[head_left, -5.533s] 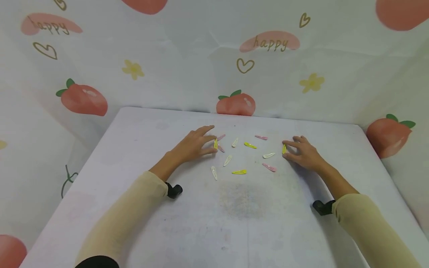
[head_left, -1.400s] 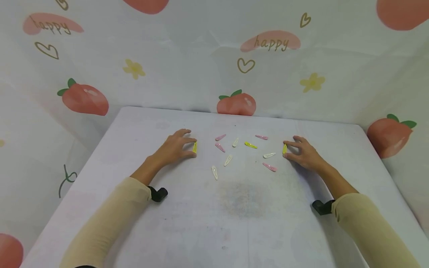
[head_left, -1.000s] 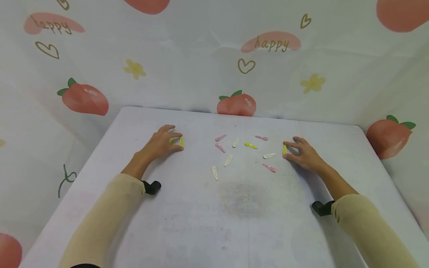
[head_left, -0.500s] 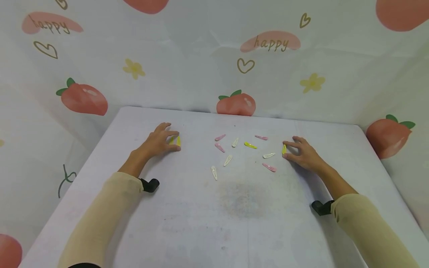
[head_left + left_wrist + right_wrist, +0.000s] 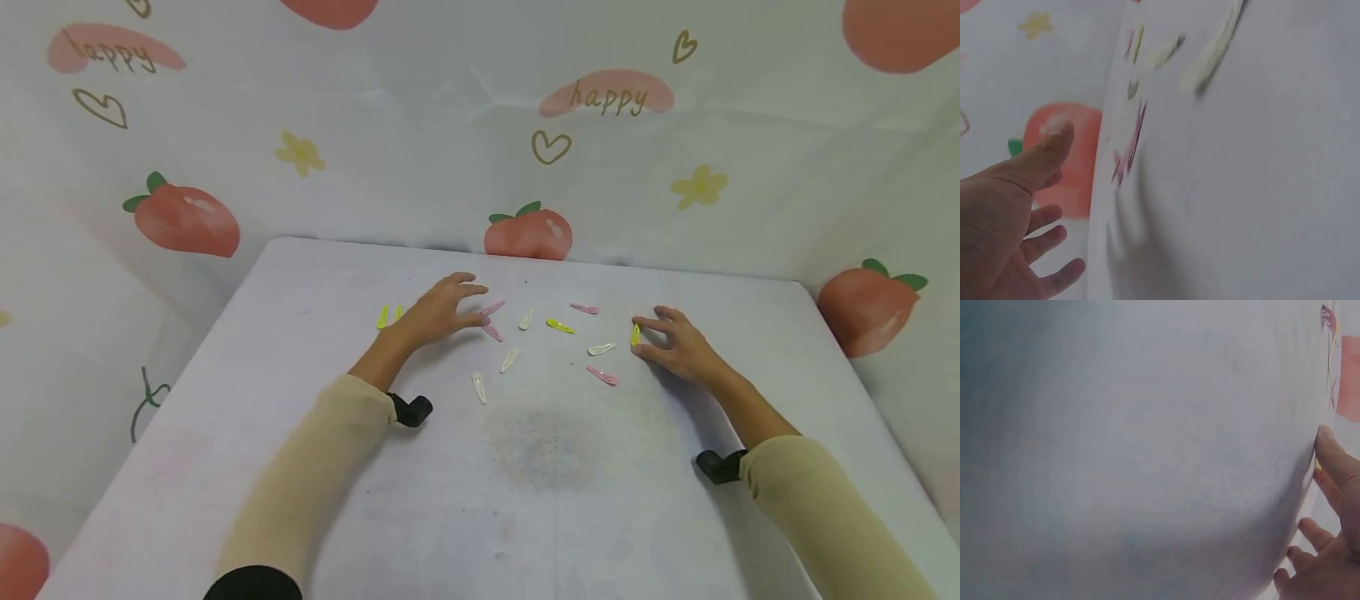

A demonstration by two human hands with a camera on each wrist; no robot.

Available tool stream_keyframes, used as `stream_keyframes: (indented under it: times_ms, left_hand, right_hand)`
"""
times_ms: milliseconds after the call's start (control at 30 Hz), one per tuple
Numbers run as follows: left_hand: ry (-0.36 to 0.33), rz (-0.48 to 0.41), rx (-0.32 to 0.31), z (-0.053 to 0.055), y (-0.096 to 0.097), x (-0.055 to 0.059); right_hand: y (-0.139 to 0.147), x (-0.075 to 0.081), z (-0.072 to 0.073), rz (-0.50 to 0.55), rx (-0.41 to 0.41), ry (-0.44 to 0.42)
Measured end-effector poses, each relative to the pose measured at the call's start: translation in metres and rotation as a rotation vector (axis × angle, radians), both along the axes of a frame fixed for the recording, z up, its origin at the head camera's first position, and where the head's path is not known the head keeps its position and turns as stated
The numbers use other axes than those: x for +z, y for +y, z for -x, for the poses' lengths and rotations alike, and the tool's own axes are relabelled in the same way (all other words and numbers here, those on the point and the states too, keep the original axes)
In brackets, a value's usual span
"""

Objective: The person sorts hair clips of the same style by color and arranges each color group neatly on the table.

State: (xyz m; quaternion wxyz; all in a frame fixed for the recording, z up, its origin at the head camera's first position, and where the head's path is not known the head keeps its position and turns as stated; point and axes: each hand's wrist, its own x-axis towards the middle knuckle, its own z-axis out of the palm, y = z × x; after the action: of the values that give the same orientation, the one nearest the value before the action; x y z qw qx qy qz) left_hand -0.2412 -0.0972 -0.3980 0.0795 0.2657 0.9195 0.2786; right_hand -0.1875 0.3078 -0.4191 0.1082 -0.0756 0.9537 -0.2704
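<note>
My left hand [image 5: 438, 310] hovers by two pink snap hair clips [image 5: 492, 332], thumb and fingers apart and nothing held. In the left wrist view the same hand [image 5: 1016, 212] has its fingers spread, with those pink clips [image 5: 1129, 147] beyond the thumb. Two yellow hair clips [image 5: 382, 317] lie side by side on the table behind that hand, one partly hidden by it. At the right, my right hand [image 5: 678, 340] pinches another yellow hair clip [image 5: 635, 334] by its ends between thumb and forefinger, down at the tabletop. The right wrist view shows the hand [image 5: 1329, 531] at the edge.
Between the hands lie a yellow clip [image 5: 560, 325], several white clips [image 5: 510, 359] and two more pink clips [image 5: 602, 375]. The white table [image 5: 637, 517] ends at the back against a hanging cloth [image 5: 420, 167] printed with peaches.
My left hand carried a yellow clip leftward, set it beside another yellow one, let go and came back right to the pink clips. The right hand stayed in place.
</note>
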Motion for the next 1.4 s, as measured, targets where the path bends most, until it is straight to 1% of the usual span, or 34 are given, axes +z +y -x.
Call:
stream_keyframes:
  times_ms: [133,233,300,400,567,700,800,967,1167,1267,1333,1400]
  left_hand:
    - [-0.003,0.024,-0.042,0.001,0.031,-0.004]
    - [-0.016,0.054,-0.07,0.002,0.05,-0.009]
    - [-0.021,0.076,-0.088,0.003,0.059,-0.012]
    - [-0.027,0.098,-0.097,0.005,0.071,-0.014]
    - [0.006,0.174,-0.113,0.006,0.087,-0.018]
    - [0.021,0.239,-0.13,0.002,0.095,-0.019]
    - [0.018,0.252,-0.128,-0.001,0.099,-0.017]
    - [0.015,0.232,-0.116,-0.004,0.101,-0.016]
    - [0.052,0.205,-0.149,-0.004,0.105,-0.017]
    - [0.062,0.197,-0.159,-0.004,0.108,-0.018]
    - [0.067,0.194,-0.155,-0.004,0.11,-0.018]
    - [0.077,0.208,-0.145,-0.004,0.112,-0.019]
  right_hand:
    - [-0.001,0.0,-0.001,-0.002,-0.002,0.001]
    - [-0.001,0.001,-0.001,-0.008,-0.005,0.005]
    - [-0.001,0.002,-0.001,-0.011,-0.005,0.009]
    - [-0.001,0.002,0.0,-0.012,-0.004,0.007]
    - [0.0,0.001,0.001,-0.01,-0.006,0.004]
    - [0.001,0.001,0.001,-0.01,-0.004,0.012]
    - [0.001,0.0,0.001,-0.01,-0.002,0.012]
    - [0.001,-0.002,0.003,-0.015,-0.006,0.007]
    - [0.002,-0.003,0.001,-0.001,-0.01,0.044]
    - [0.002,-0.003,0.001,0.008,-0.015,0.037]
    - [0.002,-0.003,0.002,0.006,-0.017,0.029]
    - [0.002,-0.003,0.002,0.003,-0.012,0.016]
